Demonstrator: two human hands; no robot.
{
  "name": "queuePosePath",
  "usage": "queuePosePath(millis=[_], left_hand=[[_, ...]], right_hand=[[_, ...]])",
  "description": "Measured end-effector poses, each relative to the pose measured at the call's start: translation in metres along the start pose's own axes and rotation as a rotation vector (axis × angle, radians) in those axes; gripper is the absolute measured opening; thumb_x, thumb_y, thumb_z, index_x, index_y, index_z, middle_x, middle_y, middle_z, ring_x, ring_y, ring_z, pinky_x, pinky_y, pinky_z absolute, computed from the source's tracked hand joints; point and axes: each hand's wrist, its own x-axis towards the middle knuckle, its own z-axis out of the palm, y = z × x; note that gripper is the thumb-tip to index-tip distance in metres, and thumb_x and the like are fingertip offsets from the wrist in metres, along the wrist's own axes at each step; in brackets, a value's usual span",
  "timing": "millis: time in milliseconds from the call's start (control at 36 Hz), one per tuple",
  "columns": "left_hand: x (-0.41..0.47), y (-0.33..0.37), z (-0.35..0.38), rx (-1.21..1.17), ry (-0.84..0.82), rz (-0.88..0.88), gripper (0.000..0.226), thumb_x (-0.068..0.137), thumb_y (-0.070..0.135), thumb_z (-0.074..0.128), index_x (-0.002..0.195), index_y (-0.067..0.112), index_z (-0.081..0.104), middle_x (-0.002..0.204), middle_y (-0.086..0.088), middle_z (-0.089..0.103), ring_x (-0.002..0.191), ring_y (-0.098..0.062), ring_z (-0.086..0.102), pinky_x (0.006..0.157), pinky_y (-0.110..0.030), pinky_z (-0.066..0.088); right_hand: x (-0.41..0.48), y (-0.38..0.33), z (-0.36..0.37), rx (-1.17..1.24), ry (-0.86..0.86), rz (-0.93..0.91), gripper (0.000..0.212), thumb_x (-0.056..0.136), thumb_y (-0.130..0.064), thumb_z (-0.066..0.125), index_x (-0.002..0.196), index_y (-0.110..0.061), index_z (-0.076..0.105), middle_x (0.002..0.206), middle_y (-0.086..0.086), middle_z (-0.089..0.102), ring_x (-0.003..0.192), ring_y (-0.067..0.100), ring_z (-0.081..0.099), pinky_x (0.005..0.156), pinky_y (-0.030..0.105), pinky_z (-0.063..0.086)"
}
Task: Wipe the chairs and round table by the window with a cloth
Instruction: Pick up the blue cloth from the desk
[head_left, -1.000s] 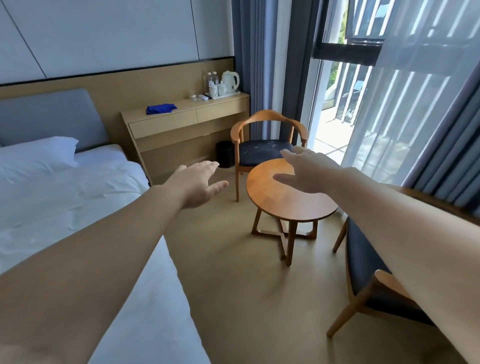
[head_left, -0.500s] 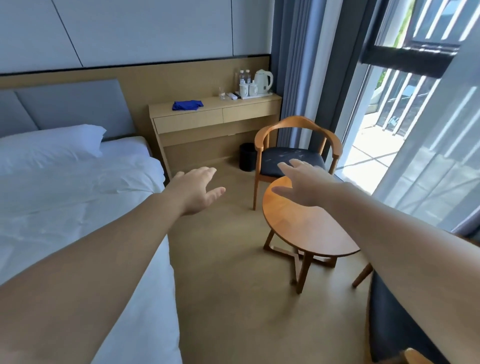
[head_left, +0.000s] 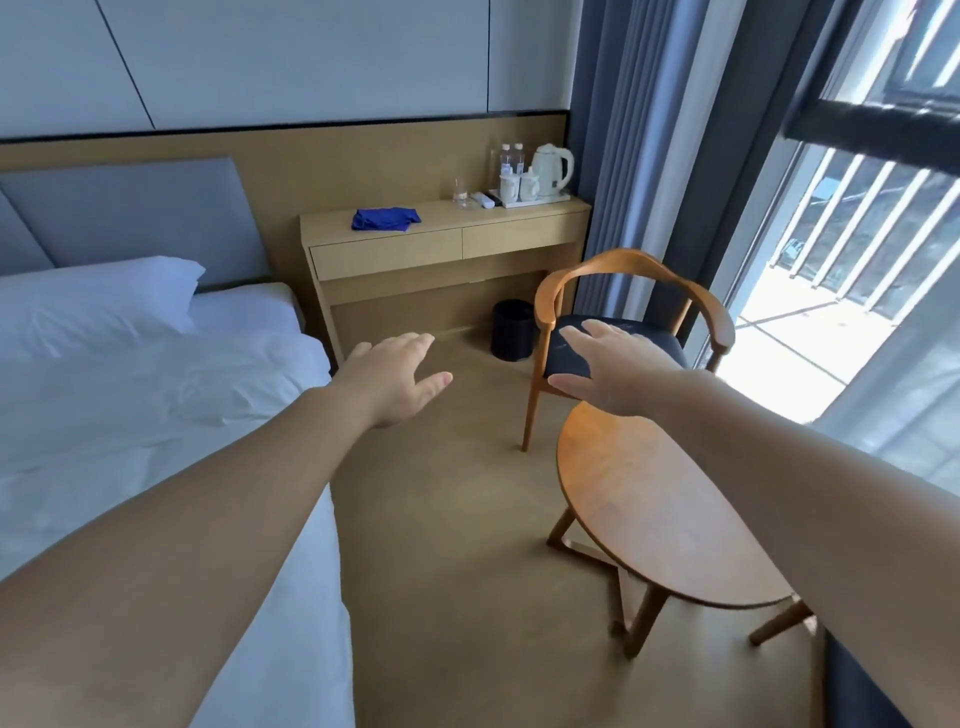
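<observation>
Blue cloth (head_left: 385, 218) on wooden desk (head_left: 447, 214) (white tray (head_left: 561, 199) at its window end)

We count two hands, the left hand (head_left: 388, 376) and the right hand (head_left: 621, 366); one round table (head_left: 665, 509); one chair (head_left: 631, 258) in full and part of a second chair (head_left: 852, 686); one blue cloth (head_left: 385, 218); two bottles (head_left: 506, 158); one kettle (head_left: 553, 169); two cups (head_left: 509, 187); one bin (head_left: 513, 330); one pillow (head_left: 98, 301); two drawers (head_left: 387, 254).
</observation>
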Motion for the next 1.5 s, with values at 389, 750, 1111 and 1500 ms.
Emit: queuePosePath(millis=[389,750,1111,1500], left_hand=[[0.094,-0.09,0.012,0.027,-0.042,-0.021,0.068,0.096,0.055,0.033,0.149,0.014,0.021,0.155,-0.003,0.025,0.142,-0.019,0.023,0.114,-0.047,0.019],[0.192,-0.132,0.019,0.049,-0.046,-0.119,0.066,0.097,0.054,0.032,0.149,0.015,0.021,0.155,-0.002,0.026,0.14,-0.02,0.026,0.113,-0.044,0.021],[0.352,-0.158,0.028,0.011,-0.05,-0.193,0.066,0.096,0.053,0.033,0.149,0.015,0.022,0.155,-0.001,0.026,0.141,-0.018,0.025,0.113,-0.043,0.021],[0.44,-0.198,0.031,0.012,-0.063,-0.266,0.065,0.097,0.052,0.034,0.149,0.015,0.023,0.155,-0.002,0.027,0.139,-0.021,0.028,0.112,-0.043,0.024]], right_hand=[[0.139,-0.017,0.021,0.013,-0.011,-0.025,0.072,0.094,-0.062,0.041,0.151,-0.022,0.024,0.148,0.008,0.037,0.132,0.029,0.041,0.105,0.045,0.04],[0.277,-0.003,0.034,0.017,-0.006,-0.119,0.073,0.095,-0.061,0.04,0.153,-0.022,0.02,0.154,0.008,0.029,0.139,0.029,0.033,0.11,0.045,0.034],[0.446,0.062,0.038,0.0,-0.072,-0.193,0.074,0.095,-0.061,0.038,0.154,-0.023,0.014,0.159,0.01,0.019,0.144,0.03,0.024,0.114,0.045,0.027],[0.56,0.07,0.041,0.014,-0.114,-0.256,0.075,0.095,-0.062,0.038,0.154,-0.024,0.013,0.16,0.011,0.016,0.146,0.029,0.019,0.116,0.045,0.024]])
